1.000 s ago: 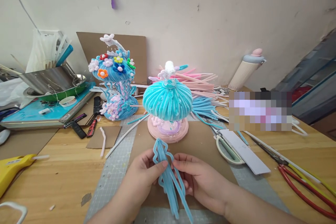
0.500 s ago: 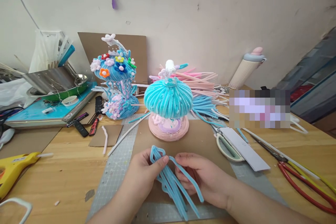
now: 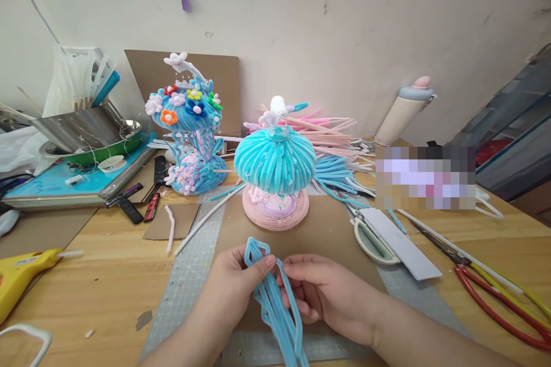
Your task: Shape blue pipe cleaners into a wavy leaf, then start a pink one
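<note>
Still, the left hand (image 3: 235, 284) grips blue stems (image 3: 275, 316); one the right hand (image 3: 325, 284) pinches has swung inward.

I have room over the cardboard (image 3: 336, 238) beyond the blue strips (image 3: 278, 312); the turquoise ornament (image 3: 275, 163) blocks me ahead, pale-handled scissors (image 3: 364, 248) the right.

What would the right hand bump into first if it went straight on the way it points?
The right hand would probably meet the blue fuzzy strips held in the left hand first, though depth is unclear.
</note>
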Tool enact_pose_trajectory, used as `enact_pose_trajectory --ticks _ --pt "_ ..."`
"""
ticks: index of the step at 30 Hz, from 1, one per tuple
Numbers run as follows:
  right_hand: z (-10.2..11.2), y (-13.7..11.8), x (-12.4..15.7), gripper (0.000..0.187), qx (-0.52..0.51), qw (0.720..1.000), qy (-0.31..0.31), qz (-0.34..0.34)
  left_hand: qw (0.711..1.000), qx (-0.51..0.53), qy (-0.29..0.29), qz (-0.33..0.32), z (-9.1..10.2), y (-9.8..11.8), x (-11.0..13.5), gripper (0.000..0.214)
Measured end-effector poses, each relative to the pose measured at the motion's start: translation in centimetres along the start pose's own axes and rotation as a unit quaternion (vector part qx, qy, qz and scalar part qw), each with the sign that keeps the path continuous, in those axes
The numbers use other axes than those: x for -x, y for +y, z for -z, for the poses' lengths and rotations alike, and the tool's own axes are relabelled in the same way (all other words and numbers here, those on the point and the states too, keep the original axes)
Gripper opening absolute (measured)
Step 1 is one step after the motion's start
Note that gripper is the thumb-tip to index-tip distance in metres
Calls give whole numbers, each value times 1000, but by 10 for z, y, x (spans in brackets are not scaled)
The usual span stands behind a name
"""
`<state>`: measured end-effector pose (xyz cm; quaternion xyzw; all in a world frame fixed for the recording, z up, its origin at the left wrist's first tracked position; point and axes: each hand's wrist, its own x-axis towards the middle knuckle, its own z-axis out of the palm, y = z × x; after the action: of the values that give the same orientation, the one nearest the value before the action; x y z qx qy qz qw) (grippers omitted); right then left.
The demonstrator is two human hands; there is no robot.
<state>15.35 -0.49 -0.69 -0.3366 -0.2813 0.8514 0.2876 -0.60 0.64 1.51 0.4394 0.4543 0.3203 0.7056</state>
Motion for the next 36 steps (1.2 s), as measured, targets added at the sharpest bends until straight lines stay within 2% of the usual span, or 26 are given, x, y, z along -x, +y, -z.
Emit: enact_pose_trajectory --ticks 4,9,20,27,32,36 --pt "0 -1 1 18 -9 1000 -10 -6 999 -13 30 -12 -1 1 1 30" --pt "-1 -2 1 18 -7 1000 -20 -20 999 -25 23 -27 0 0 3 32" --pt "-3 -5 1 16 -24 997 -27 -63 998 -26 47 -23 4 -4 -1 29" --pt "-2 -1 -1 16 -11 999 -21 -45 998 -28 58 -14 3 -4 0 26" --pt "-1 0 -2 22 -41 997 -31 -52 997 -33 63 -15 2 -5 1 26" --pt "-2 -1 -2 21 -18 999 -10 -37 996 -36 75 -12 3 -8 -1 27"
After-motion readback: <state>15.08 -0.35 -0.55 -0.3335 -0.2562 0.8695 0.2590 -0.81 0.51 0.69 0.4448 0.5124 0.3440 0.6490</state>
